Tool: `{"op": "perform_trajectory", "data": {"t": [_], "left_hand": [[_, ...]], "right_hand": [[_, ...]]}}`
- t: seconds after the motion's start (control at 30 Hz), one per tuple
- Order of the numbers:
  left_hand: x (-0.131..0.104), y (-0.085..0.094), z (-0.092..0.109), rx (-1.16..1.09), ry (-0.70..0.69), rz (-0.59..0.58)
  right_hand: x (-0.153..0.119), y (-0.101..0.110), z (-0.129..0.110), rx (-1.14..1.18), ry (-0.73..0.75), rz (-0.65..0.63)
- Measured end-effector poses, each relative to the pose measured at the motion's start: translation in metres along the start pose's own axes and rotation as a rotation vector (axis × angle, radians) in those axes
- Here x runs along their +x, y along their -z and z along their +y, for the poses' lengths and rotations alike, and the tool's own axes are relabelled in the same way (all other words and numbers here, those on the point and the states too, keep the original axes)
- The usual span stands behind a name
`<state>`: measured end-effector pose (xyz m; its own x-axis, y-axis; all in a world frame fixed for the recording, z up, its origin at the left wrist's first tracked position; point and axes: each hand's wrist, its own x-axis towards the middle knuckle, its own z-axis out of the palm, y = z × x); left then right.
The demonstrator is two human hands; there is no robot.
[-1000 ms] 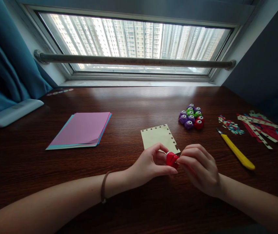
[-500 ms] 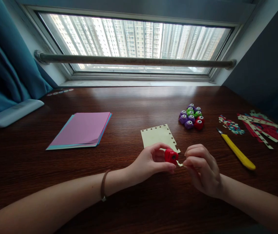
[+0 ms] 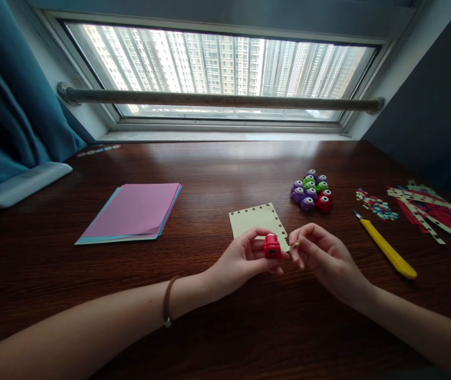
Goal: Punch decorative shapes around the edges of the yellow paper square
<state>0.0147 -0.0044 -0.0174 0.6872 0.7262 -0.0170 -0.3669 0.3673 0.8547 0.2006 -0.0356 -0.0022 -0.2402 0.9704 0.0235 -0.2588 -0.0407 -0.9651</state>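
Between the thumb and fingers of my left hand is a small red craft punch. My right hand, close beside it, pinches a tiny scrap of pale yellow paper at the fingertips. Just behind both hands lies a pale yellow sheet with small star-shaped holes along its top and right edges. Its lower part is hidden by my left hand. Further back stands a cluster of purple, green and red craft punches.
A yellow craft knife lies right of my right hand. Beyond it are tiny punched pieces and a heap of punched paper strips. Coloured paper is stacked at left, near a white device.
The paper scrap has come away from the punch and is now in my right fingertips. My left hand has turned the punch slightly; my right hand has moved a little up and left.
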Motion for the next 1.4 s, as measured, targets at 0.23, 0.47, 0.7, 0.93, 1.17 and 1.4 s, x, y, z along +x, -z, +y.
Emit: {"op": "perform_trajectory", "data": {"t": [0.23, 0.47, 0.7, 0.93, 1.17, 1.4], "left_hand": [[-0.001, 0.0, 0.0, 0.001, 0.016, 0.008], [-0.007, -0.004, 0.006, 0.371, 0.104, 0.045], [-0.01, -0.01, 0.009, 0.566, 0.087, 0.107], [-0.01, -0.009, 0.009, 0.515, 0.079, 0.067], [-0.007, -0.007, 0.008, 0.375, 0.113, 0.017], [-0.006, -0.008, 0.012, 0.356, 0.181, 0.013]], "right_hand": [[-0.001, -0.002, 0.0, 0.053, -0.093, 0.037], [-0.007, -0.005, 0.005, -0.03, -0.107, 0.057], [-0.012, -0.008, 0.003, -0.116, -0.148, 0.105], [-0.013, -0.012, 0.003, -0.088, -0.166, 0.1], [-0.011, -0.015, 0.003, 0.222, -0.303, 0.062], [-0.01, -0.013, 0.003, 0.351, -0.377, 0.008]]}}
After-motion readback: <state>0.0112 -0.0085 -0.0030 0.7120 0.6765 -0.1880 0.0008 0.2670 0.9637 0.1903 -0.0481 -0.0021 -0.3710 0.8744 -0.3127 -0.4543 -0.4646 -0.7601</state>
